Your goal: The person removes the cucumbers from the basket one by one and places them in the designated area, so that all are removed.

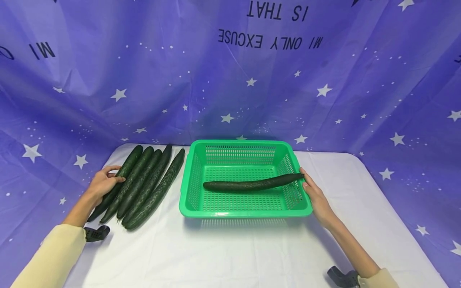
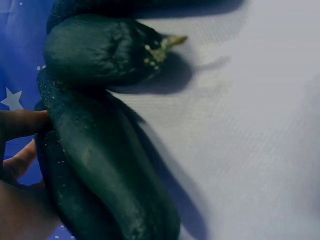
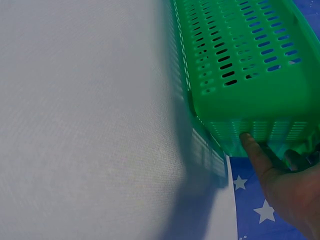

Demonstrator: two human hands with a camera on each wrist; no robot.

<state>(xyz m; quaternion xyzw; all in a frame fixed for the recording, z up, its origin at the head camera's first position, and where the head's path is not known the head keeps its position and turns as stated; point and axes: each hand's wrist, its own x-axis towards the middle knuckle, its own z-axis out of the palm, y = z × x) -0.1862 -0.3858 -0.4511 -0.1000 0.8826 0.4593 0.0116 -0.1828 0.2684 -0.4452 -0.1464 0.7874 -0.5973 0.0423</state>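
Several dark green cucumbers (image 1: 157, 200) lie side by side on the left of the white table. My left hand (image 1: 104, 184) grips the leftmost cucumber (image 1: 130, 164), thumb on its upper side. In the left wrist view, fingers (image 2: 25, 122) touch the edge of a cucumber (image 2: 112, 150). Another cucumber (image 1: 248, 185) slants across a green plastic basket (image 1: 245, 214), its right end at the right rim. My right hand (image 1: 318, 200) holds that end between thumb and fingers. The right wrist view shows the thumb (image 3: 257, 155) against the basket wall; the cucumber end is mostly hidden there.
A white cloth (image 1: 223, 256) covers the table. Behind it and along both sides hangs a purple-blue star-printed curtain (image 1: 216, 96). Black wrist devices (image 1: 97, 233) sit at both cuffs, under pale yellow sleeves (image 1: 54, 256).
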